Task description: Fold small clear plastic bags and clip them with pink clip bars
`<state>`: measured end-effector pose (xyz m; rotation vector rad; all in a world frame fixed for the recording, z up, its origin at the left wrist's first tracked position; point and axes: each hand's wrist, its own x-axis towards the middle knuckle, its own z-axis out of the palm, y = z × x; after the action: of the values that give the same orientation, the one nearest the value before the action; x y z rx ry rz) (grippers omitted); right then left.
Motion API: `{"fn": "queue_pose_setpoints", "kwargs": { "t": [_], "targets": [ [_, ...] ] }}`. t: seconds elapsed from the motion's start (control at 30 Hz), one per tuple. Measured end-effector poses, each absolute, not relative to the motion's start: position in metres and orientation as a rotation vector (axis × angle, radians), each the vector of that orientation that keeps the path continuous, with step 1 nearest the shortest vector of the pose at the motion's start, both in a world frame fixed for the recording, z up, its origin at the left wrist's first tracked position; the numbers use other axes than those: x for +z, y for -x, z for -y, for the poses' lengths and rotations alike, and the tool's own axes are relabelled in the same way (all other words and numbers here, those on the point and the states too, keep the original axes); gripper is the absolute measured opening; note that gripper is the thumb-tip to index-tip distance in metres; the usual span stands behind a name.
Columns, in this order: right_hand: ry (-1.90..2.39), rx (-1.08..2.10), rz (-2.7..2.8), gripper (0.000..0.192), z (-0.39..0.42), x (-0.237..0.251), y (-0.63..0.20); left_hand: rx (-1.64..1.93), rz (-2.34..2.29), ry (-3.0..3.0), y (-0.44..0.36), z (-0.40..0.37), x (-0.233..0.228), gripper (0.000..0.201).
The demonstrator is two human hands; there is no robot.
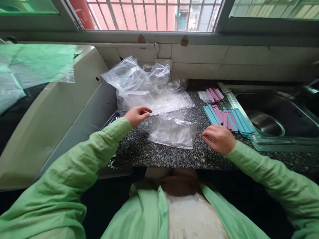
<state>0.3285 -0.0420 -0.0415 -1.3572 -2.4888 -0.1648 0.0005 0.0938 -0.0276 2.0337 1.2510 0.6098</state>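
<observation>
A clear plastic bag (173, 133) lies flat and slightly wrinkled on the speckled countertop between my hands. My left hand (137, 115) hovers up and left of it, thumb and fingers a little apart, with nothing visible in them. Past those fingertips is a heap of larger clear plastic bags (145, 80). To the right of the bag, my right hand (219, 138) has loosely bent fingers and appears to hold nothing. It is nearest to a row of slim blue plastic strips (242, 120) and pink strips (217, 111), whose lower ends it partly hides.
Further back lie more pink strips (214, 95) beside a small clear packet (204, 96). A metal sink (295, 111) with a steel bowl (265, 123) is at right. A pale appliance side (70, 101) borders the counter (155, 158) on the left. A barred window is behind.
</observation>
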Motion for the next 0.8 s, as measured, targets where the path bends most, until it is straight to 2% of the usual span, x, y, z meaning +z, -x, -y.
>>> {"fn": "queue_pose_setpoints", "kwargs": {
  "t": [0.13, 0.37, 0.5, 0.8],
  "targets": [
    [1.574, 0.044, 2.278, 0.014, 0.005, -0.036, -0.347, 0.416, -1.192, -2.004, -0.013, -0.119, -0.035, 0.036],
    [1.357, 0.413, 2.113, 0.022, -0.029, -0.064, -0.329, 0.469, -0.999, -1.873, -0.025, -0.139, -0.058, 0.050],
    [1.298, 0.473, 2.033, 0.013, -0.032, -0.071, -0.321, 0.533, -0.999, -1.719, -0.036, -0.136, -0.062, 0.045],
    [1.302, 0.426, 1.982, 0.013, -0.036, -0.075, -0.317, 0.800, -1.012, -1.389, -0.039, -0.107, -0.062, 0.032]
  ]
}}
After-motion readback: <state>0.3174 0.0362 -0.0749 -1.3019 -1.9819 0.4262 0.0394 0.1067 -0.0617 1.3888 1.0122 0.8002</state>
